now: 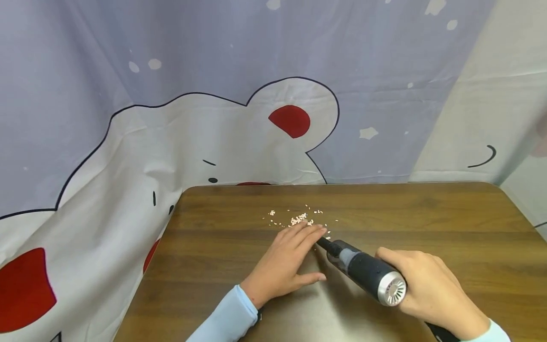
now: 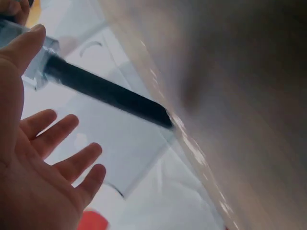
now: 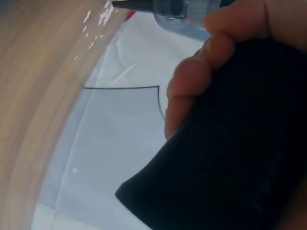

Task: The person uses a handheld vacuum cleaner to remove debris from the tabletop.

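Observation:
My right hand (image 1: 431, 285) grips a black handheld vacuum cleaner (image 1: 371, 271) with a silver vented end and a clear dust cup. Its narrow dark nozzle (image 2: 110, 96) slants down toward the tabletop, and in the right wrist view the nozzle tip (image 3: 120, 5) overlaps white scraps (image 3: 105, 15). Over the table, my left hand (image 1: 290, 266) is spread with straight fingers, holding nothing. Its fingertips lie just in front of the main cluster of small white scraps (image 1: 297, 219), and partly cover the nozzle's end in the head view.
Smaller scraps (image 1: 272, 213) lie scattered around the cluster on the brown wooden table (image 1: 427, 213). Behind the table's far edge hangs a lavender and white curtain (image 1: 213, 133) with cartoon shapes. It also runs along the left side.

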`<state>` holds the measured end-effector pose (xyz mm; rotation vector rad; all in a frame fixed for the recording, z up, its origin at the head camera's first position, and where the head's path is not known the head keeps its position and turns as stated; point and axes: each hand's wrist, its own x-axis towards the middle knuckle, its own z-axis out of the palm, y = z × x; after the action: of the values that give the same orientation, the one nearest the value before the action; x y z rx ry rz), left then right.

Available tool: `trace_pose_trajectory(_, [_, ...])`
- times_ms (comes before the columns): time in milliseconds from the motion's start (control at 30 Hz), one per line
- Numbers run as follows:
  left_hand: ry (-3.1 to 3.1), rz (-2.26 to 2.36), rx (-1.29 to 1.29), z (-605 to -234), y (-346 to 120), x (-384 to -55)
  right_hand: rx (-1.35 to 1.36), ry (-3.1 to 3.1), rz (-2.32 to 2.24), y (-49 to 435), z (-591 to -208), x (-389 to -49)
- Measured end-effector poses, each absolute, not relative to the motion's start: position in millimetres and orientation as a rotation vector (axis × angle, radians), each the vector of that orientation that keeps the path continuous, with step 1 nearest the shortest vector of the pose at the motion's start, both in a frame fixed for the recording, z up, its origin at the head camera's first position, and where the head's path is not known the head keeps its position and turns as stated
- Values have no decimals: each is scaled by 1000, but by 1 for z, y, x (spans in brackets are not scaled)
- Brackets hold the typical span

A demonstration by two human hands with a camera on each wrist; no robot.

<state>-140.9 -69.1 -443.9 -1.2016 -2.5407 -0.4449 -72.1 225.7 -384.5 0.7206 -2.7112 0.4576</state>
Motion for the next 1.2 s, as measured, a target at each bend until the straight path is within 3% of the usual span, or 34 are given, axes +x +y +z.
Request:
trace_pose_trajectory(333, [-2479,-479,-1346,-441,-24,-127,807,-2701,421,217,-376,-58])
trace_pose_trajectory(800, [-2410,-441,-1389,-447,-6,-99,770,-2921,319,220,-350,-29])
trace_pose_trajectory(1200, [-2393,-497,-1362,-452,4,-85,860,-3070,172,230,-351,-24])
